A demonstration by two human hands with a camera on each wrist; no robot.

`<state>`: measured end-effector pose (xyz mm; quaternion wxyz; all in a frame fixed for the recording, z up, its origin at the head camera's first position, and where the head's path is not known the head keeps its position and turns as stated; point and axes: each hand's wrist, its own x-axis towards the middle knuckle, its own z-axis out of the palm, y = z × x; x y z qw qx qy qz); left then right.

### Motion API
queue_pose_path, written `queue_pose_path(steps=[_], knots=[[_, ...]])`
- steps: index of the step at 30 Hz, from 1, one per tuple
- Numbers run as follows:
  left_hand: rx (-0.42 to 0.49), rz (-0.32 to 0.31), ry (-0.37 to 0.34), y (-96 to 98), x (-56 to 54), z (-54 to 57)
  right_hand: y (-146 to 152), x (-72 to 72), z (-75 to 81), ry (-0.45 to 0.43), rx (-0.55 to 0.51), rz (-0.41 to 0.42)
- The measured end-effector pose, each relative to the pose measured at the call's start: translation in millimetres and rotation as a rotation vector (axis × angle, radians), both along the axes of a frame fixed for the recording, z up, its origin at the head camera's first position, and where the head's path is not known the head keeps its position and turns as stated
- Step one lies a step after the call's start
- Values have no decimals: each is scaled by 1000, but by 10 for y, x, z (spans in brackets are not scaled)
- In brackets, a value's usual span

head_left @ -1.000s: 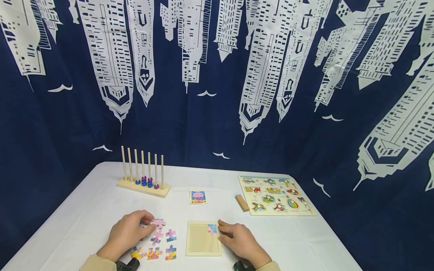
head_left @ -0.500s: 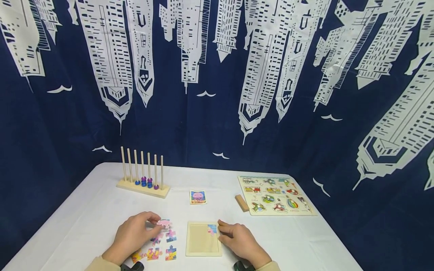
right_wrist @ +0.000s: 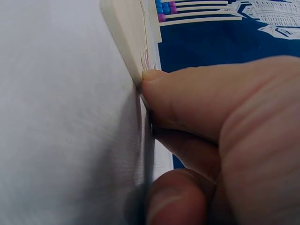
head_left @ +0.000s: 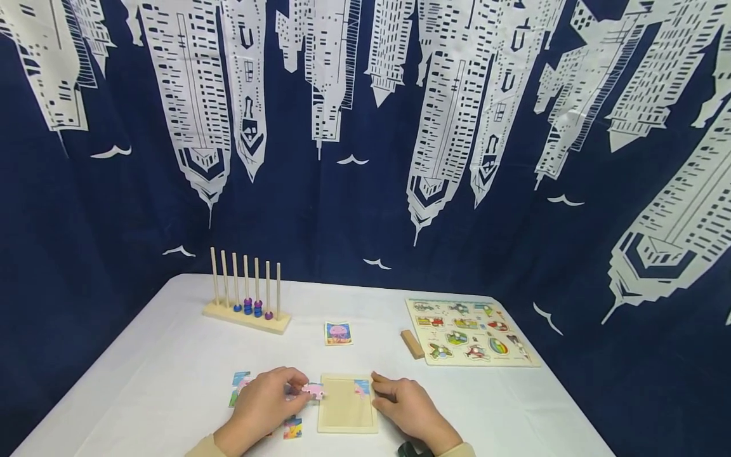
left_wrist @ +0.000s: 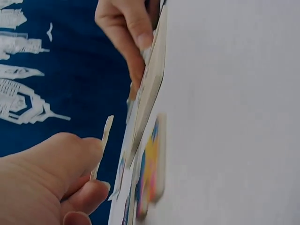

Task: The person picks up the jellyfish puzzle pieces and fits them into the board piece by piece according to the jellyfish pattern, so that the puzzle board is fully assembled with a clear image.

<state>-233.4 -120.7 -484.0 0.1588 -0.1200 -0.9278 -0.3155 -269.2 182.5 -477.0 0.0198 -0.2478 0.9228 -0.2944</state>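
Observation:
My left hand (head_left: 265,403) pinches a pink jigsaw piece (head_left: 313,390) between thumb and fingers, just at the left edge of a square wooden puzzle tray (head_left: 345,428). The left wrist view shows that jigsaw piece (left_wrist: 104,140) edge-on, raised off the table. My right hand (head_left: 414,409) holds the tray's right edge with thumb and fingers. One blue and pink piece (head_left: 362,387) lies in the tray's upper right corner. Other loose pieces lie around my left hand, among them a yellow and blue piece (head_left: 293,428) and a blue-green one (head_left: 240,381); the hand hides some.
A small octopus picture card (head_left: 339,333) lies beyond the tray. At the back left stands a wooden peg rack (head_left: 245,317) with blue and purple beads. To the right are a wooden block (head_left: 412,344) and a picture peg board (head_left: 471,333). A dark blue curtain hangs behind.
My left hand has carried the pink jigsaw piece rightward from the loose pieces to the tray's left edge. My right hand stays at the tray's right edge. The head view has shifted slightly.

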Motion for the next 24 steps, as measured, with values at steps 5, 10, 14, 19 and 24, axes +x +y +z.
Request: queue_pose_path(steps=[5, 10, 14, 19, 24], knots=[[-16, -31, -5, 148, -69, 14, 8, 2, 4, -16, -4, -10], [-49, -16, -21, 304, -176, 60, -3, -7, 13, -26, -16, -11], [-59, -34, -37, 467, -259, 94, 7, -18, 22, -20, -18, -14], [-53, -48, -41, 590, -302, 71, 4, -23, 6, -11, -25, -12], [-64, -29, -23, 603, -318, 4, -6, -16, -5, -8, -22, -15]])
